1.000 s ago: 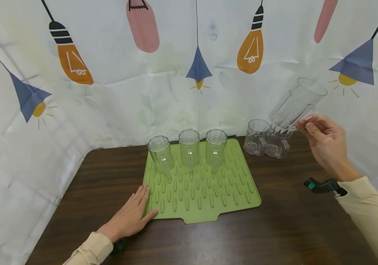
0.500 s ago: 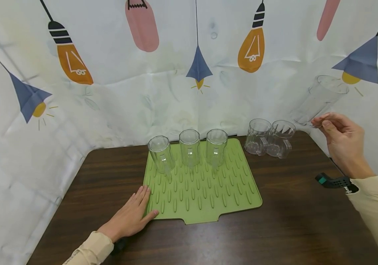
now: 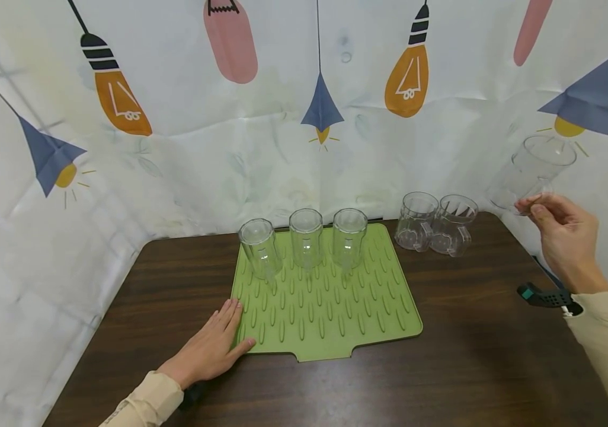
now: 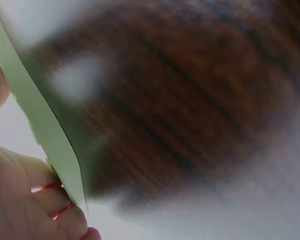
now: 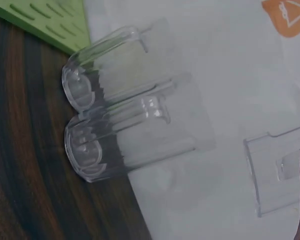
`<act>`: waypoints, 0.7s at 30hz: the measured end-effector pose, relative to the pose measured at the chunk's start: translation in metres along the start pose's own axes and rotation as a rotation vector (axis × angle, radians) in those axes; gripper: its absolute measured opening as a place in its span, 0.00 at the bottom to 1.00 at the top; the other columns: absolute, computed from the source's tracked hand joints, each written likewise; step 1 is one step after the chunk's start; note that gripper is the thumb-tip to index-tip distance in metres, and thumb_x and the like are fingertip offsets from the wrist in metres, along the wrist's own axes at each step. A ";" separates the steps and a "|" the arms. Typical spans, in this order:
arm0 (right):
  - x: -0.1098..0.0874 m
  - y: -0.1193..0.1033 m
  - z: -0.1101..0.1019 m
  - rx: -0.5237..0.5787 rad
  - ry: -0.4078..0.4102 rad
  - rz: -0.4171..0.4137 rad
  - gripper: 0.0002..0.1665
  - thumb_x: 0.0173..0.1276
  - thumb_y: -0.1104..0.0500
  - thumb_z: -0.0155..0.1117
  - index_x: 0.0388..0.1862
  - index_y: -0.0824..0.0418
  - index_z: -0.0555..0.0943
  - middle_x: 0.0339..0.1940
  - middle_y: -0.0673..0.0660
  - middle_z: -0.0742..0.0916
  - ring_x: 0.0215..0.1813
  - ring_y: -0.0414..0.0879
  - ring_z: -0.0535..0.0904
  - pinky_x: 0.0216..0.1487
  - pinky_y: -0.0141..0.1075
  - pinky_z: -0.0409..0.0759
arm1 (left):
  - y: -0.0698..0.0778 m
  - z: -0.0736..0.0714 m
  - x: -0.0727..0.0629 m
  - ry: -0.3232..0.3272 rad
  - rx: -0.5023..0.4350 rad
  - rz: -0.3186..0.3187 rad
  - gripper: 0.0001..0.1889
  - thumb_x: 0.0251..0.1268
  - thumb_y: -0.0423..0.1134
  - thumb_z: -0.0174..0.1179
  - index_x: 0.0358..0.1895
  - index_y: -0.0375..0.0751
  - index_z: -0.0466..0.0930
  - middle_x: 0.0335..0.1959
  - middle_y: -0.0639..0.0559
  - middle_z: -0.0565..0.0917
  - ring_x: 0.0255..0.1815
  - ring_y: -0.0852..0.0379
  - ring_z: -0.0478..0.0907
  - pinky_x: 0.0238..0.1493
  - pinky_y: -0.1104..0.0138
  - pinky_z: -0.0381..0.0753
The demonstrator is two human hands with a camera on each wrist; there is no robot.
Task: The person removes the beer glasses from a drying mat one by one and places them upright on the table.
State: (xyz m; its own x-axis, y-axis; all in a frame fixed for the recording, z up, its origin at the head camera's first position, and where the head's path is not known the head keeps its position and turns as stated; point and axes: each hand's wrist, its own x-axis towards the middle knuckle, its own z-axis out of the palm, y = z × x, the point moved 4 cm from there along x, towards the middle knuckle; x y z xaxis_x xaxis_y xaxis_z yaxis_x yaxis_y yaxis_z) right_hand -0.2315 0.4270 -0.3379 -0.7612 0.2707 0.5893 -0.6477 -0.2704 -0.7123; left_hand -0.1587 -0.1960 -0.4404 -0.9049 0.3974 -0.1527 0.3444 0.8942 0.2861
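Note:
My right hand [image 3: 565, 243] grips a clear mug [image 3: 536, 169] by its handle, in the air past the table's far right corner. The mug leans, its upper end toward the right; in the right wrist view part of this mug [image 5: 262, 180] shows at the right edge. Left of it, two more clear mugs [image 3: 415, 222] stand side by side on the table. My left hand [image 3: 205, 347] rests with extended fingers on the left edge of a green ridged drying mat [image 3: 330, 320]. Three clear mugs [image 3: 306, 237] stand in a row along the mat's back.
The dark wooden table [image 3: 474, 356] runs up to a white cloth [image 3: 202, 166] printed with lamps and bulbs, hanging behind and at the left. A black strap [image 3: 544, 295] sits at my right wrist. In the left wrist view the mat's edge [image 4: 45, 115] is close up.
My right hand has moved right with the mug, away from the two standing mugs, then slightly down. My left hand has stayed on the mat.

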 end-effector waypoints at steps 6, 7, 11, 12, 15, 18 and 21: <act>-0.005 0.008 -0.012 -0.141 0.036 0.029 0.14 0.71 0.77 0.59 0.50 0.89 0.77 0.42 0.62 0.93 0.45 0.48 0.91 0.54 0.28 0.88 | 0.000 -0.001 0.000 0.007 0.008 0.002 0.45 0.79 0.60 0.51 0.80 0.24 0.53 0.83 0.27 0.53 0.85 0.29 0.49 0.82 0.36 0.57; -0.006 0.010 -0.013 -0.168 0.040 0.033 0.14 0.71 0.76 0.60 0.50 0.89 0.77 0.42 0.61 0.93 0.45 0.47 0.91 0.54 0.28 0.88 | 0.000 -0.001 0.000 0.009 0.008 0.002 0.45 0.79 0.60 0.51 0.80 0.24 0.53 0.83 0.26 0.53 0.85 0.29 0.49 0.82 0.36 0.57; -0.010 0.018 -0.020 -0.189 0.059 0.046 0.15 0.70 0.75 0.63 0.50 0.89 0.78 0.40 0.60 0.94 0.44 0.46 0.92 0.53 0.27 0.88 | 0.000 0.000 0.000 0.008 0.007 0.000 0.45 0.79 0.60 0.51 0.80 0.24 0.53 0.83 0.27 0.53 0.85 0.30 0.49 0.82 0.36 0.57; -0.012 0.020 -0.022 -0.191 0.058 0.055 0.15 0.70 0.74 0.63 0.50 0.88 0.78 0.40 0.59 0.94 0.44 0.45 0.92 0.53 0.26 0.88 | 0.000 0.000 0.000 0.008 0.008 -0.001 0.45 0.79 0.60 0.51 0.80 0.24 0.53 0.83 0.27 0.53 0.85 0.30 0.49 0.82 0.36 0.57; -0.017 0.027 -0.026 -0.199 0.056 0.082 0.16 0.71 0.73 0.63 0.51 0.86 0.79 0.42 0.58 0.94 0.45 0.44 0.92 0.54 0.25 0.87 | 0.000 0.000 0.000 0.007 0.008 -0.002 0.45 0.79 0.60 0.51 0.80 0.24 0.53 0.83 0.27 0.53 0.85 0.30 0.49 0.82 0.36 0.56; -0.023 0.033 -0.030 -0.187 0.038 0.120 0.15 0.73 0.72 0.61 0.53 0.85 0.78 0.44 0.56 0.94 0.48 0.43 0.91 0.57 0.24 0.86 | 0.000 0.000 0.000 0.004 0.007 -0.004 0.45 0.80 0.60 0.51 0.80 0.24 0.52 0.83 0.27 0.52 0.85 0.30 0.48 0.82 0.36 0.56; -0.028 0.039 -0.034 -0.283 0.031 0.136 0.16 0.74 0.71 0.61 0.53 0.85 0.78 0.44 0.53 0.94 0.48 0.40 0.91 0.55 0.21 0.85 | 0.000 0.001 -0.001 -0.004 0.004 -0.009 0.46 0.80 0.61 0.50 0.81 0.24 0.52 0.84 0.27 0.52 0.86 0.30 0.48 0.83 0.36 0.56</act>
State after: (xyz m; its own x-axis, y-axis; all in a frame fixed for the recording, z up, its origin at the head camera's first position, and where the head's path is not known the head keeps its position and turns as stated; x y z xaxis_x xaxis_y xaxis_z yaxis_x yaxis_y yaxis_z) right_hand -0.2347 0.4402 -0.3951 -0.8362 0.2791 0.4721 -0.5011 -0.0390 -0.8645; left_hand -0.1580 -0.1961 -0.4409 -0.9069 0.3903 -0.1591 0.3374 0.8985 0.2810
